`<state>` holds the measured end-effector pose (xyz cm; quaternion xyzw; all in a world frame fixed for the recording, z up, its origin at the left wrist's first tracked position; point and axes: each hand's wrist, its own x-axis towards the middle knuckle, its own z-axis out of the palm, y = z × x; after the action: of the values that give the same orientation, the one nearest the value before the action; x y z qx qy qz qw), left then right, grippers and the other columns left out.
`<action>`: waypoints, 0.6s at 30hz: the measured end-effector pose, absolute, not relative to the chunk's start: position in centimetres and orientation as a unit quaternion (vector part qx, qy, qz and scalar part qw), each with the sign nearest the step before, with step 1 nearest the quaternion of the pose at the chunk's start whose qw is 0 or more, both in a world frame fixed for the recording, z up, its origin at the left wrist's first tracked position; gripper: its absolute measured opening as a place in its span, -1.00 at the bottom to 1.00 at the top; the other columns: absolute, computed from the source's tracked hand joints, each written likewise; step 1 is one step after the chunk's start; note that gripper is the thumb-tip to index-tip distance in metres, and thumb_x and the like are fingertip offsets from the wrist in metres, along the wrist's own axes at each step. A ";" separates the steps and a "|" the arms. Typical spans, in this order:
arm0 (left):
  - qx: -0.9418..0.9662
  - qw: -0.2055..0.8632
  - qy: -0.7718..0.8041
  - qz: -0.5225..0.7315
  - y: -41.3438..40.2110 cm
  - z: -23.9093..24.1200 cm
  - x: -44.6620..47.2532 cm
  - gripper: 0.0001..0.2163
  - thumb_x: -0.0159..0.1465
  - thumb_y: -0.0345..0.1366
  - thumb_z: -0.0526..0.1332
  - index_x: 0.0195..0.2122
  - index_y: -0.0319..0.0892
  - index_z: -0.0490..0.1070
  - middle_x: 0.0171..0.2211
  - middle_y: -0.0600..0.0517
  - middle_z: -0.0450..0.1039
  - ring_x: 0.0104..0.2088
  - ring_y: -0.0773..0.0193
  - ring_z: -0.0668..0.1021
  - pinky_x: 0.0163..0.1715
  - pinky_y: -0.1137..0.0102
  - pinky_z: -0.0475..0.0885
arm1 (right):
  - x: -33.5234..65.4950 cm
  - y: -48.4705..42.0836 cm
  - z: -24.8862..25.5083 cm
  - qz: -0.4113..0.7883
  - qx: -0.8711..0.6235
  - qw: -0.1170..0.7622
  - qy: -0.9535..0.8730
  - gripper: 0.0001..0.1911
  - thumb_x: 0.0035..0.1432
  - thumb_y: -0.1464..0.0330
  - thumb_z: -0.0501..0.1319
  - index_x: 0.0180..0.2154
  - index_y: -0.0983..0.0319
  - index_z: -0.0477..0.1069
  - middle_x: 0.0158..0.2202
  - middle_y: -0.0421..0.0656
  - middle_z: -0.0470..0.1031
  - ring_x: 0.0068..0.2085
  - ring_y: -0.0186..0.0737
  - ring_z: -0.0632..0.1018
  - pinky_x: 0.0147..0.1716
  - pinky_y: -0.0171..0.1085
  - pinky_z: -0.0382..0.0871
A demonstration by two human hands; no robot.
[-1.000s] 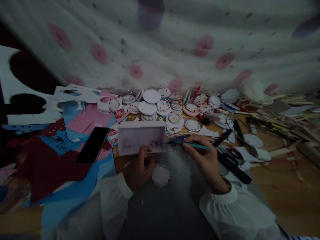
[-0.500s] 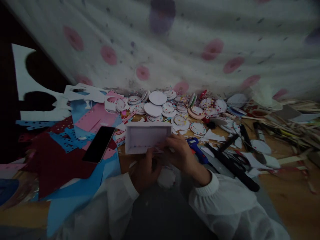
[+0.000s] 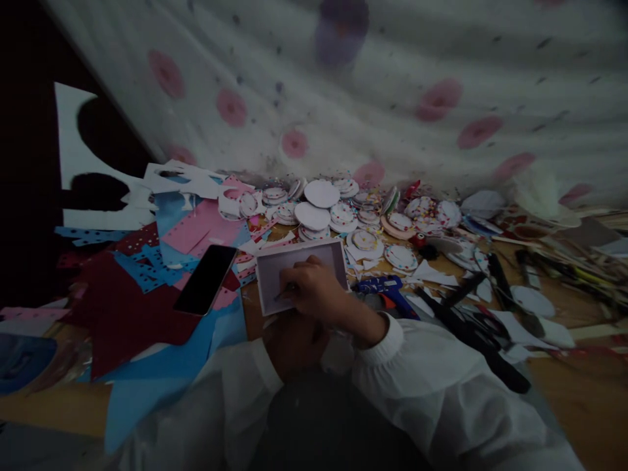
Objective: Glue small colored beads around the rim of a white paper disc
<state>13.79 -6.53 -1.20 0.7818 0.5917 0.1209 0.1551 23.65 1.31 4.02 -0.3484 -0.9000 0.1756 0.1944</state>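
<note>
A pale, pink-spotted curtain point(image 3: 314, 85) hangs behind the wooden table point(image 3: 596, 399) in dim light.

Holding right hand point(image 3: 314, 288) over an open white box point(image 3: 260, 284), with left hand point(image 3: 294, 343) just below — flanked by a phone point(image 3: 206, 279) and a blue glue gun point(image 3: 401, 302) — backed by round discs point(image 3: 313, 214).

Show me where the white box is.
In the head view, the white box lies near centre, between the phone at left and glue gun at right, under the right hand.
</note>
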 end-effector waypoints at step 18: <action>0.748 0.246 0.586 0.190 -6.3 -0.9 13.6 -0.73 0.21 -0.28 0.15 -0.07 -0.18 0.31 -0.35 -0.10 0.49 -0.32 0.01 0.57 -0.34 0.23 0.43 | 26.1 0.6 5.8 0.186 -0.385 0.346 -0.835 -0.87 -0.03 0.54 0.33 -0.47 0.21 0.46 -0.49 -0.23 0.54 -0.41 -0.27 0.49 -0.28 -0.27 0.19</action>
<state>13.64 -6.26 -0.95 0.7484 0.5858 0.1903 0.2458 26.14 0.56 5.77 -0.3849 -0.8351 0.1864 0.3461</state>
